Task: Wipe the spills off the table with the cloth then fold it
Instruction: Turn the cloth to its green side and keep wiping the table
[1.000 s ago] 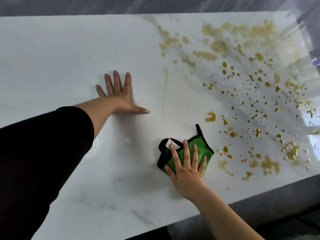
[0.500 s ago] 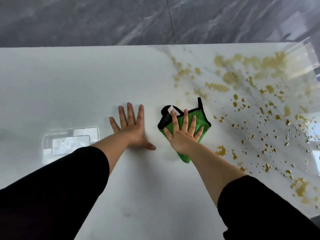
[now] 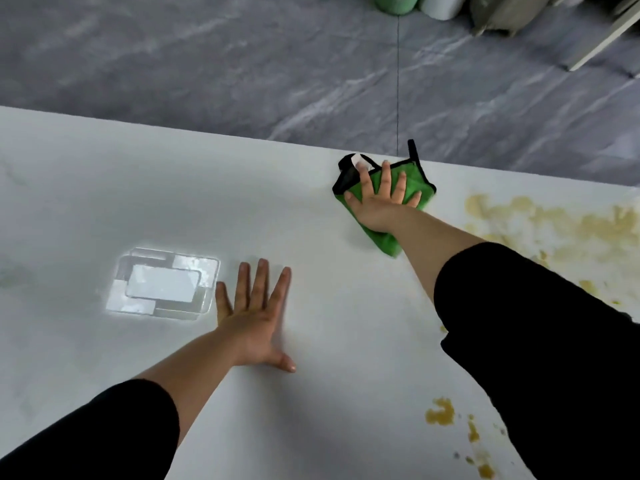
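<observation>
A green cloth [image 3: 382, 239] with black trim and a white tag lies bunched at the far edge of the white marble table [image 3: 311, 278]. My right hand [image 3: 381, 199] presses flat on top of it, fingers spread. My left hand [image 3: 256, 320] rests palm down on the bare table nearer to me, holding nothing. Yellow-brown spills [image 3: 561, 230] cover the table to the right of the cloth, and a smaller patch [image 3: 440, 412] sits near the front right. My black right sleeve hides part of the spills.
A bright rectangular reflection [image 3: 162, 284] shines on the table left of my left hand. Beyond the far table edge is grey marbled floor [image 3: 242, 64]. Green and pale rounded objects [image 3: 396, 3] stand on the floor at the top.
My right hand has pushed the cloth away from me, from the table's near side to its far edge. The view has tilted up. My left hand stays flat on the table.
</observation>
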Demonstrator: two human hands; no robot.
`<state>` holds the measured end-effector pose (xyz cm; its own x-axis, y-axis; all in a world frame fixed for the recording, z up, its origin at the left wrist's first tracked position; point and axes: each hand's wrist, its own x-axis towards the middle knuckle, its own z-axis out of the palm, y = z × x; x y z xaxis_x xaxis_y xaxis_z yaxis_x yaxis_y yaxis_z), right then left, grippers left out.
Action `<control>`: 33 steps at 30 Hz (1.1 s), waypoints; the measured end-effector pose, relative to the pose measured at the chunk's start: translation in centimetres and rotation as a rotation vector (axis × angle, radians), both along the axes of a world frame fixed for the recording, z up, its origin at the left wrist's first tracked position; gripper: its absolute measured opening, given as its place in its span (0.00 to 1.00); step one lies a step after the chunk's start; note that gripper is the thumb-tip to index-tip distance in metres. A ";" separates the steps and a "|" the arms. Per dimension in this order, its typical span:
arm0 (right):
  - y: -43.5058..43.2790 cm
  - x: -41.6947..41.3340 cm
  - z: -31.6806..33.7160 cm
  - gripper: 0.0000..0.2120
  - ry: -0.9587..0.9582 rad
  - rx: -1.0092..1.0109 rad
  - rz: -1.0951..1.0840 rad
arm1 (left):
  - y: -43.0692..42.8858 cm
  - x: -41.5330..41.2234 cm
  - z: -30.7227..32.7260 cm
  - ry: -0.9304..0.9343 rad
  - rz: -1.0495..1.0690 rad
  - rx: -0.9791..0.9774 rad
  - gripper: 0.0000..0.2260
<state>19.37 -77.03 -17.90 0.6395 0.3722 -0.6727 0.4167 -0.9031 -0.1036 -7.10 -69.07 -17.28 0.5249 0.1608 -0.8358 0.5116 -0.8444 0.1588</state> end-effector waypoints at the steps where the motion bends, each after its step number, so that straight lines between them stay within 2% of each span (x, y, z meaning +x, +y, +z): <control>1: 0.1 0.2 -0.1 0.31 -0.009 0.005 0.009 | 0.0 0.1 0.0 -0.002 0.001 0.003 0.68; 11: -5.8 -6.9 -1.1 0.27 -0.025 0.017 0.091 | 0.0 0.0 0.8 -0.002 0.008 0.010 0.68; 16: -4.1 -5.6 -1.2 0.27 -0.034 -0.006 0.056 | 0.1 -0.1 0.7 -0.007 0.012 -0.009 0.67; 26: 3.0 2.1 -1.5 0.29 -0.081 0.025 0.077 | 0.2 0.0 0.1 -0.008 0.003 0.010 0.68; 33: -0.7 -1.4 -1.8 0.28 -0.162 0.066 0.179 | 0.0 0.1 0.7 0.010 0.014 0.011 0.68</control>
<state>17.92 -77.74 -19.73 0.6566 0.5293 -0.5373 0.5855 -0.8068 -0.0792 -6.98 -69.04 -16.54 0.5138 0.1774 -0.8394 0.5247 -0.8390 0.1439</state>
